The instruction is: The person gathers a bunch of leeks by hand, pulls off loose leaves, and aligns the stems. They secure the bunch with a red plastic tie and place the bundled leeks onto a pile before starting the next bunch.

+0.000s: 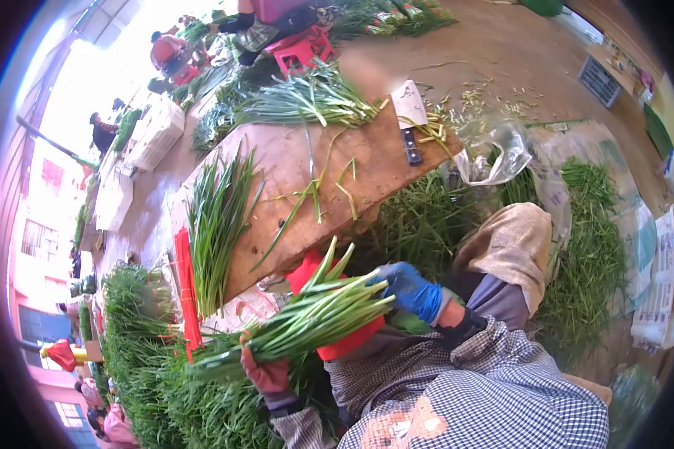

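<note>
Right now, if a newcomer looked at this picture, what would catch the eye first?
First comes the bunch of green onions at the centre, held at one end by the left hand in a red glove and at the other by the right hand in a blue glove. Behind it lies a wooden board with a cleaver near its far edge, and piles of greens cover the ground around.

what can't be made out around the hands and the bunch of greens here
All in the head view:
- Right hand, blue glove: leaf tips cover its fingertips, so its grip cannot be told.
- Left hand grips the bunch of greens; the stalks hide its fingers.
- Red thing under the bunch: mostly covered, unidentifiable.
- Knife: blade print too small.
- Background, top left: washed out by glare.
</note>
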`<state>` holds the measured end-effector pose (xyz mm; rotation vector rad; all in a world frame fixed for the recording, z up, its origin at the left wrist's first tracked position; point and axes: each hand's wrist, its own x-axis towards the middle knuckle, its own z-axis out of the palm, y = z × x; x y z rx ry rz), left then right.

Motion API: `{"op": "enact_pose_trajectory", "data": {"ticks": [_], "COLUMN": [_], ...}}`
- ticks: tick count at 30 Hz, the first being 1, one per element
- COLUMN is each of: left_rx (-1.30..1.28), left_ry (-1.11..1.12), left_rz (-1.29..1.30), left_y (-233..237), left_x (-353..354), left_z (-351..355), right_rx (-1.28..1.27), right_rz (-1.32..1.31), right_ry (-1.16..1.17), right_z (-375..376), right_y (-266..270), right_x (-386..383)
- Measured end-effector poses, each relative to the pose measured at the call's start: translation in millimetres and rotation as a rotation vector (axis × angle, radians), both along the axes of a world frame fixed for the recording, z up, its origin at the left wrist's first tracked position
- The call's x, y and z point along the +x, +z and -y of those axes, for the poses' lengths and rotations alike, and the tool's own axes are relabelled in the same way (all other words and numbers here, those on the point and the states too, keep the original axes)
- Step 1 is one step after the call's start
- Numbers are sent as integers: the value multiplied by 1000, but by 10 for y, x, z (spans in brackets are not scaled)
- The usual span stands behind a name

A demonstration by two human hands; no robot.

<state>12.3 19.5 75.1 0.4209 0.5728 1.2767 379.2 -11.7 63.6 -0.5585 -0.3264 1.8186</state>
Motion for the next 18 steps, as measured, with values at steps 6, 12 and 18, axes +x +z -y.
{"op": "enact_pose_trajectory", "data": {"ticks": [6,12,18], "left_rx": [-137,-156,-99], "left_ry": [-84,22,98], "left_rz": [82,174,71], "left_y": [-386,-377,-384], "left_x": [124,187,12], "left_z": [-188,-76,-102], "right_rx": [507,356,-24], "right_rz": [1275,1395,1172], "right_ry": [-240,-284,-525], "right_z": [34,228,435], "right_y": [-252,-145,-262], "right_x": [200,422,1316]}}
